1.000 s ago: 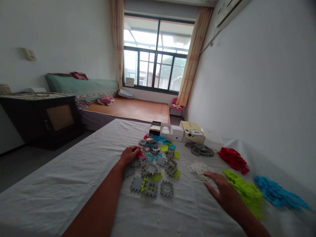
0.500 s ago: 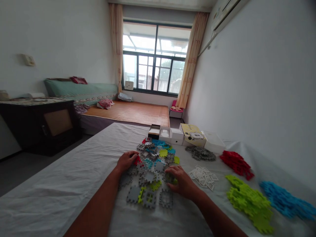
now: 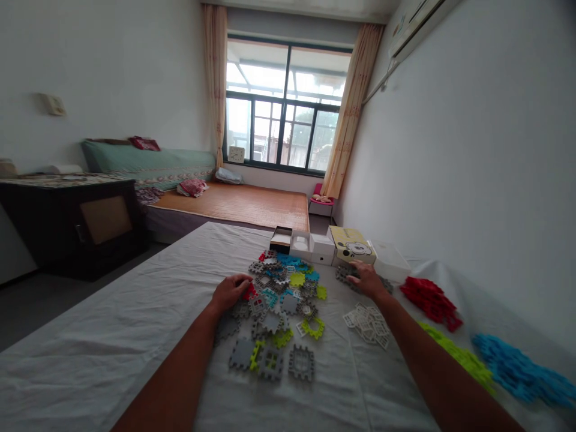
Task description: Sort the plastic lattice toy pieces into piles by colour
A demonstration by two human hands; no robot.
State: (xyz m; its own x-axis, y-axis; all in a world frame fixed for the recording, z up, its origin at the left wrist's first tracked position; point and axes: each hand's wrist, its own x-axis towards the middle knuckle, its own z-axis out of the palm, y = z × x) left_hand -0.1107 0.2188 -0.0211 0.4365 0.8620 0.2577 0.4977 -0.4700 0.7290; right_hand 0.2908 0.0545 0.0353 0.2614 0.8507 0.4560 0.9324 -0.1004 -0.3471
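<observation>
My left hand point(image 3: 231, 292) rests at the left side of a mixed heap of interlocking plastic building tiles point(image 3: 272, 322), its fingertips by a red tile point(image 3: 249, 291). Its fingers look loosely bent, with no tile lifted. My right hand point(image 3: 368, 281) is over the pile of grey tile frames point(image 3: 345, 275) at the back right, fingers apart and partly covering that pile. A lime-green ring-shaped tile point(image 3: 314, 327) lies at the mixed heap's right edge. Nearer me are a square grey frame point(image 3: 301, 362) and a grey windowed tile point(image 3: 270, 363).
Sorted piles lie to the right: white lattice pieces point(image 3: 366, 324), red tiles point(image 3: 431, 302), lime-green tiles point(image 3: 456, 354) and blue tiles point(image 3: 524, 369). Behind stand a black-edged box point(image 3: 281, 239), white boxes point(image 3: 322, 249) and a yellow cartoon box point(image 3: 353, 245). A white cloth point(image 3: 135, 324) covers the table.
My right hand has moved from the mixed heap's right edge, back and right, to the grey pile. The lime-green ring-shaped tile it covered now shows. My left hand has stayed put.
</observation>
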